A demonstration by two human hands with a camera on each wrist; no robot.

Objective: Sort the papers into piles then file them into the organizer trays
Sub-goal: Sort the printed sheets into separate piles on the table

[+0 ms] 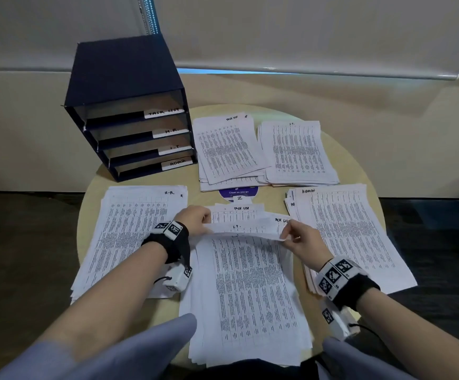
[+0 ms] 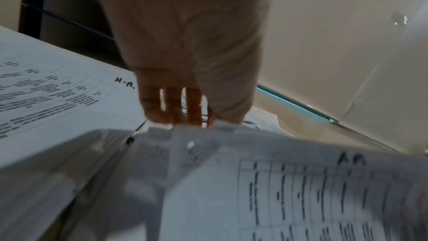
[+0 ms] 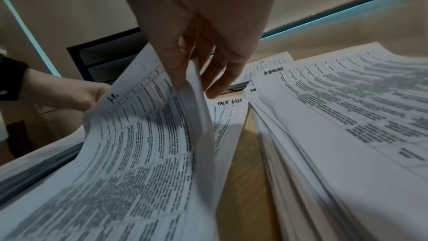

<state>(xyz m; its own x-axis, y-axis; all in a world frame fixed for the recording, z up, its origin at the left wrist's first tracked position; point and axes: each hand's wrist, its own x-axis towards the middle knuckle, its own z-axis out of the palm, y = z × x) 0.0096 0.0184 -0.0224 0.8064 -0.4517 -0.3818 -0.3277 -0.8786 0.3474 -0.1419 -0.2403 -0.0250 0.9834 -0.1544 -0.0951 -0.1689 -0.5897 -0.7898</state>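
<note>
Round surface (image 1: 359,171) holds four sorted piles; organizer (image 1: 129,111) at ten o'clock empty; both hands' fingers (image 1: 287,235) pinch a sheet (image 1: 246,229) off the unsorted stack (image 1: 250,297).

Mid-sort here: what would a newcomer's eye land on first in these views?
Both hands, left hand and right hand, pinch the top sheet off the unsorted stack at front centre. Four labelled piles ring it, and the dark four-tray organizer stands at back left, its trays looking empty.

Dim, even light; wrist views blurred up close, edges warped
</note>
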